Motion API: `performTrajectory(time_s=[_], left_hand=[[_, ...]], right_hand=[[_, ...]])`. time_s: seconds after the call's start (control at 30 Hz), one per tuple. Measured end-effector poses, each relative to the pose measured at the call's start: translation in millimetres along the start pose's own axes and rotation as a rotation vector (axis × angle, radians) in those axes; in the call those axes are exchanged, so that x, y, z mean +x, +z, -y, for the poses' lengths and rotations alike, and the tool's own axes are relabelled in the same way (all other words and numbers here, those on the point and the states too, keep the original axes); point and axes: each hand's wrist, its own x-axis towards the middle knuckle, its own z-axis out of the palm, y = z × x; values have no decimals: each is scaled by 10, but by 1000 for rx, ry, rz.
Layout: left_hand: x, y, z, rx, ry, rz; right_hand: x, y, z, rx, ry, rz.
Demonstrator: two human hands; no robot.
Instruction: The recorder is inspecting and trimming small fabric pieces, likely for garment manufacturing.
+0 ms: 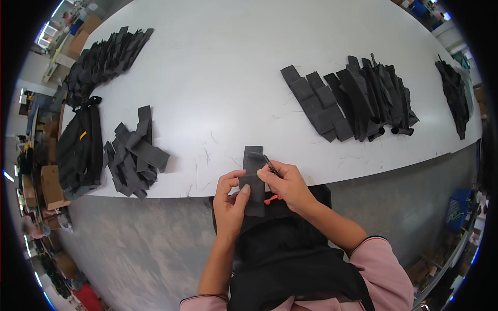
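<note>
At the table's near edge my left hand (231, 203) pinches a dark grey fabric strip (254, 182), thumb on top. The strip runs away from me onto the table, and its near end hangs past the edge. My right hand (288, 187) is closed around small scissors (270, 165); their dark blades point away from me beside the strip's far part, and an orange-red piece shows below the hand. The right thumb and finger are close to the strip's right edge; whether they touch it I cannot tell.
A loose heap of dark strips (136, 155) lies left of my hands, beside a black bag (80, 147). More strips (106, 62) lie far left, a large bundle (358, 101) at right, and dark fabric (454, 97) at the far right. Loose threads dot the white table (223, 78).
</note>
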Motion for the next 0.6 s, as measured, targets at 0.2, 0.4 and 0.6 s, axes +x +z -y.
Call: performTrajectory(time_s=[0.2,0.4,0.6], left_hand=[[-22,176,-124,96,190,-104],[-8,126,73,76,161,-102],[-4,202,3,34,66,-165]], right_hand=[[-32,-37,-1,-64,20,62],[-97,-12,-51,-558,-540,-232],[-262,-173,-1,-1042,-844,-258]])
